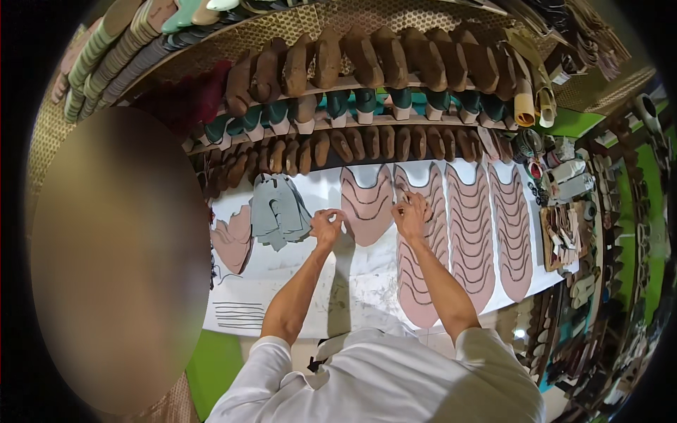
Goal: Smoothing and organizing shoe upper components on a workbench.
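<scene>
One short row of overlapping pink shoe vamps (pixel 367 227) sits mid-frame on my distant feed, left hand (pixel 326 230) at its 9 o'clock, right hand (pixel 414 216) at 3. Fingers curl pinch-like; whether they close on anything, I cannot tell. I judge the pieces light, pliant, best held by side edges. The row's long axis runs 12-to-6, rounded ends facing 6.

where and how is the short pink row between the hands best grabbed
Probably pinch the short pink row at its rounded near end, coming from the person's side: that end tapers and faces bare white table, leaving room for fingers. Lift gently: its pieces overlap, and whether they are fastened cannot be told.
</scene>
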`<state>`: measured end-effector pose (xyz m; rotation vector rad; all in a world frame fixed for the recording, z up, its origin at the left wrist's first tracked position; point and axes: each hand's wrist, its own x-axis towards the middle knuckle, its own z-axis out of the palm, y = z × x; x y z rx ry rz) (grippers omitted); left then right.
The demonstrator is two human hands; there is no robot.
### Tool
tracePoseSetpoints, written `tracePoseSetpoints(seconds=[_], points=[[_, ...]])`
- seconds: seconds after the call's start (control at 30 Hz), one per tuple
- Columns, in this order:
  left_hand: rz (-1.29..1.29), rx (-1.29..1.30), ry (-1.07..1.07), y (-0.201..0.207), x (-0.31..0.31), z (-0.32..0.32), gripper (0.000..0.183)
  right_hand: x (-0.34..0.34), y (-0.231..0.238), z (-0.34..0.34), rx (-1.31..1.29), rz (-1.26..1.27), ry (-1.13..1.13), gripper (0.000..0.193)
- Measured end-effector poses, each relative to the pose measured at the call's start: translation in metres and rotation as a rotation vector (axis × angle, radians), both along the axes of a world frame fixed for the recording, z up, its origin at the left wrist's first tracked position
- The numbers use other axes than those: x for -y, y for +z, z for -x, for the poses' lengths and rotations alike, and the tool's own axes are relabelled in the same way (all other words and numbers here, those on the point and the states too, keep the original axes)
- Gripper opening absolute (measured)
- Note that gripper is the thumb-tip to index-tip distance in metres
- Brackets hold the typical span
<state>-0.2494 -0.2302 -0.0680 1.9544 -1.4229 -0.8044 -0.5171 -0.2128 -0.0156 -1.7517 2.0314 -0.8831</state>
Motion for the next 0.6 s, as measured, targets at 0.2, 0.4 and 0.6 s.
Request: tracePoseSetpoints(seconds=[0.2, 0.4, 0.6], points=[[-0.076, 0.085, -0.006, 0.003, 0.015, 0.012, 0.028, 0.019, -0.009, 0.007, -0.013, 0.004, 0.012, 0.016], [-0.169, 0.194, 0.033, 0.013, 0.019, 0.023, 0.028, 0.027, -0.006, 0.008, -0.055, -0.075, -0.005, 0.015], [-0.061, 0.263, 0.002, 0.03, 0.015, 0.031, 0.028, 0.021, -0.002, 0.003, -0.191, 0.05, -0.003, 0.028]])
